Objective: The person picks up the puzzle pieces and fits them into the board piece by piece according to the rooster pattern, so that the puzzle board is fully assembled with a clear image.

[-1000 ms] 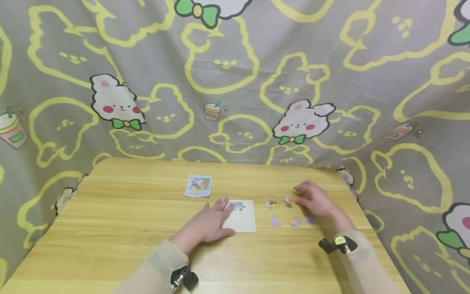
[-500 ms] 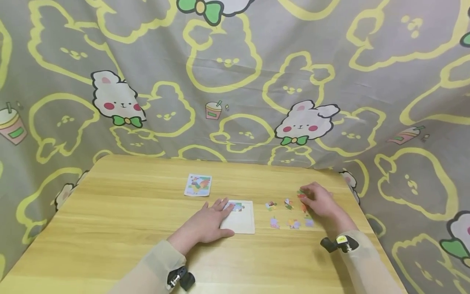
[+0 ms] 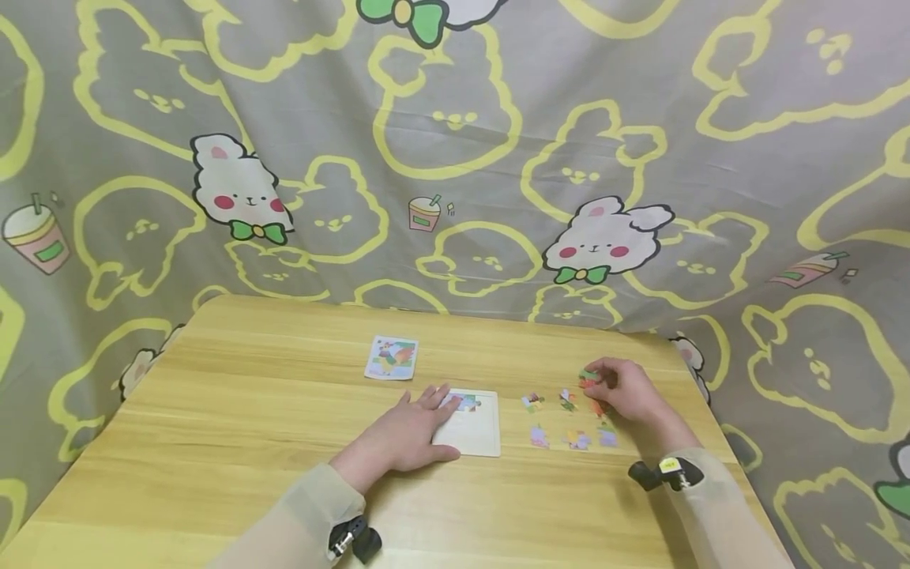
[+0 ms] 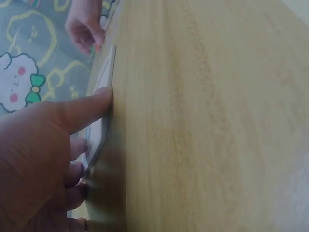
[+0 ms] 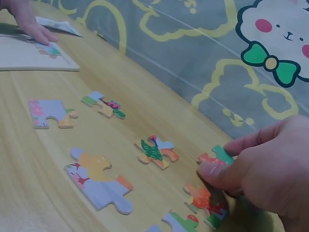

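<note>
My left hand point(image 3: 408, 435) lies with straight, spread fingers on the white puzzle tray point(image 3: 472, 436), its thumb at the near edge. A fitted puzzle piece point(image 3: 468, 403) shows along the tray's far side, partly covered by the fingers. On the right, my right hand point(image 3: 629, 391) pinches a red and green puzzle piece point(image 5: 222, 154) between thumb and forefinger, low over the table. An orange-red puzzle piece point(image 5: 205, 200) lies just below that hand. Loose nearby are a lilac and yellow piece point(image 5: 99, 181), a green-patterned piece point(image 5: 155, 151) and several others.
A picture card point(image 3: 392, 358) of the coloured design lies behind and left of the tray. The wooden table point(image 3: 284, 379) ends at a grey curtain point(image 3: 313, 103) with rabbit prints, which hangs behind and along the sides.
My right hand has shifted slightly right and nearer, uncovering the lilac piece and showing the red and green piece at its fingertips. The left hand stays on the tray.
</note>
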Tool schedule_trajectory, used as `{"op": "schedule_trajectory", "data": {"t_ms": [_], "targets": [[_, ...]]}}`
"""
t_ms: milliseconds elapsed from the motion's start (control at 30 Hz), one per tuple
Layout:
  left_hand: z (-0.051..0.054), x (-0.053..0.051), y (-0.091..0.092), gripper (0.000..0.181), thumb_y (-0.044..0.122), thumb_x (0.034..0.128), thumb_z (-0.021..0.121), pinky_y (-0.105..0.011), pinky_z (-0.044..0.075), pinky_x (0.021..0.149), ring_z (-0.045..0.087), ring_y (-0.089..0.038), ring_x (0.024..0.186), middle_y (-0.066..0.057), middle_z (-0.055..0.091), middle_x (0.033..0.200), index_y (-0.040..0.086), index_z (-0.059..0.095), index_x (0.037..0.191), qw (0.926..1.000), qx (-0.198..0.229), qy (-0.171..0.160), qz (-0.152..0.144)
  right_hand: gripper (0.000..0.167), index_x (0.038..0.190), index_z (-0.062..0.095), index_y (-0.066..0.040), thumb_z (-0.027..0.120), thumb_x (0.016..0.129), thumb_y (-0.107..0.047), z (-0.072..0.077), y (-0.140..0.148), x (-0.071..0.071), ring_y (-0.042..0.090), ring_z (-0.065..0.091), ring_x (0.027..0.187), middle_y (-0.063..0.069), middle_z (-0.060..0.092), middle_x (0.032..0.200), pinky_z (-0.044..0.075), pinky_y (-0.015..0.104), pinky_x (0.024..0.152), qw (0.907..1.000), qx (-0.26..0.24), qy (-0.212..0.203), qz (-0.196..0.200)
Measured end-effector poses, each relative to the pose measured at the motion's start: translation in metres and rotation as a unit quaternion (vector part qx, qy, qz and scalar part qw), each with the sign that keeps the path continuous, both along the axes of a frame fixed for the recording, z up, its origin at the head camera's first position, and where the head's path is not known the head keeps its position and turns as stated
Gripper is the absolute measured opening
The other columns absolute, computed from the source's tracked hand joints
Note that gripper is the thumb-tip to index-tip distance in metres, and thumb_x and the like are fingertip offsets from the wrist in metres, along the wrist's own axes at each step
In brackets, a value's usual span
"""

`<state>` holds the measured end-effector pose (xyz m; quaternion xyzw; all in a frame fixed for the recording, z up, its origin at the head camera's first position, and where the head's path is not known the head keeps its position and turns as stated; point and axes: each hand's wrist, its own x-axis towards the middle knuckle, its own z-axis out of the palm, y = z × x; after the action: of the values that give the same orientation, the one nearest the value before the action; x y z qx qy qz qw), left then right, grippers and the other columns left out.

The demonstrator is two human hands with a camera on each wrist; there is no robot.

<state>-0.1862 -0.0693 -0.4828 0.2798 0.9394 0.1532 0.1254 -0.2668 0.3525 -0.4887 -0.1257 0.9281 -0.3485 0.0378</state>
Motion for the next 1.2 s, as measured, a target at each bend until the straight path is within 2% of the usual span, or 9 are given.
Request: {"op": "schedule_trajectory", "data": {"t_ms": [200, 300, 533, 600, 767, 833, 967, 1067, 1200], "targets": [[0.001, 0.001, 0.002, 0.086, 0.060, 0.0989, 0.065, -0.064, 0.026, 0.122, 0.028, -0.037, 0.157, -0.015, 0.028, 0.172, 0.012, 0.039, 0.165, 0.9999, -0.006, 0.003, -0.009, 0.038, 0.130, 0.065, 0.013, 0.074, 0.094, 0.007, 0.000, -0.001, 0.007, 0.021, 0.065, 0.069, 0.011, 0.068, 0.090, 0.057, 0.031, 0.058, 0.9994, -0.028, -0.017, -0.009], [0.001, 0.001, 0.003, 0.086, 0.060, 0.0991, 0.065, -0.065, 0.026, 0.121, 0.028, -0.037, 0.156, -0.016, 0.029, 0.171, 0.011, 0.039, 0.165, 0.9999, -0.003, 0.005, -0.012, 0.038, 0.131, 0.063, 0.015, 0.071, 0.095, 0.010, 0.001, -0.001, 0.010, 0.021, 0.064, 0.065, 0.013, 0.068, 0.091, 0.057, 0.032, 0.056, 0.9997, -0.019, -0.010, -0.006], [0.003, 0.001, 0.002, 0.086, 0.060, 0.0993, 0.065, -0.064, 0.025, 0.122, 0.027, -0.036, 0.157, -0.016, 0.028, 0.171, 0.011, 0.039, 0.165, 0.9999, -0.005, 0.006, -0.010, 0.035, 0.129, 0.066, 0.011, 0.072, 0.094, 0.009, 0.008, -0.007, 0.012, 0.020, 0.065, 0.079, 0.009, 0.067, 0.096, 0.056, 0.031, 0.066, 0.9988, 0.027, 0.033, 0.025], [0.004, 0.001, 0.001, 0.086, 0.059, 0.0991, 0.066, -0.064, 0.025, 0.122, 0.027, -0.036, 0.157, -0.016, 0.028, 0.172, 0.011, 0.039, 0.165, 1.0000, -0.004, 0.005, -0.008, 0.036, 0.130, 0.066, 0.009, 0.072, 0.095, 0.009, 0.009, -0.011, 0.013, 0.020, 0.065, 0.080, 0.009, 0.066, 0.097, 0.056, 0.031, 0.065, 0.9991, 0.020, 0.024, 0.029], [0.004, 0.003, -0.001, 0.086, 0.059, 0.0992, 0.066, -0.065, 0.025, 0.122, 0.027, -0.037, 0.157, -0.016, 0.027, 0.172, 0.010, 0.039, 0.165, 1.0000, -0.002, -0.002, -0.006, 0.036, 0.133, 0.064, 0.006, 0.070, 0.098, 0.005, 0.014, -0.022, 0.020, 0.023, 0.063, 0.069, 0.012, 0.064, 0.099, 0.056, 0.032, 0.056, 0.9988, -0.015, -0.016, 0.043], [0.003, 0.003, -0.001, 0.086, 0.058, 0.0994, 0.066, -0.065, 0.025, 0.122, 0.027, -0.037, 0.157, -0.016, 0.027, 0.172, 0.010, 0.039, 0.165, 1.0000, -0.003, -0.005, -0.004, 0.035, 0.134, 0.065, 0.003, 0.070, 0.099, 0.002, 0.016, -0.027, 0.023, 0.023, 0.062, 0.073, 0.010, 0.064, 0.100, 0.055, 0.032, 0.057, 0.9984, -0.015, -0.010, 0.053], [0.003, 0.002, -0.002, 0.086, 0.059, 0.0993, 0.066, -0.065, 0.025, 0.122, 0.026, -0.037, 0.157, -0.017, 0.027, 0.172, 0.010, 0.039, 0.165, 1.0000, -0.005, -0.005, -0.004, 0.033, 0.132, 0.068, -0.004, 0.072, 0.100, -0.005, 0.020, -0.039, 0.027, 0.022, 0.061, 0.087, 0.003, 0.065, 0.104, 0.055, 0.033, 0.070, 0.9965, -0.008, 0.022, 0.080], [0.004, 0.001, -0.001, 0.086, 0.059, 0.0993, 0.066, -0.065, 0.025, 0.122, 0.026, -0.037, 0.157, -0.017, 0.027, 0.172, 0.010, 0.039, 0.165, 1.0000, -0.008, -0.003, -0.005, 0.031, 0.131, 0.069, -0.004, 0.073, 0.100, -0.006, 0.020, -0.052, 0.029, 0.020, 0.060, 0.094, 0.000, 0.064, 0.107, 0.054, 0.033, 0.076, 0.9937, -0.013, 0.046, 0.101], [0.004, 0.001, -0.001, 0.086, 0.059, 0.0994, 0.066, -0.065, 0.026, 0.121, 0.026, -0.037, 0.157, -0.017, 0.027, 0.172, 0.010, 0.039, 0.165, 0.9999, -0.009, -0.003, -0.009, 0.030, 0.128, 0.071, -0.005, 0.074, 0.099, -0.005, 0.020, -0.073, 0.034, 0.019, 0.058, 0.096, -0.002, 0.064, 0.108, 0.053, 0.032, 0.078, 0.9909, -0.023, 0.059, 0.119]]}}
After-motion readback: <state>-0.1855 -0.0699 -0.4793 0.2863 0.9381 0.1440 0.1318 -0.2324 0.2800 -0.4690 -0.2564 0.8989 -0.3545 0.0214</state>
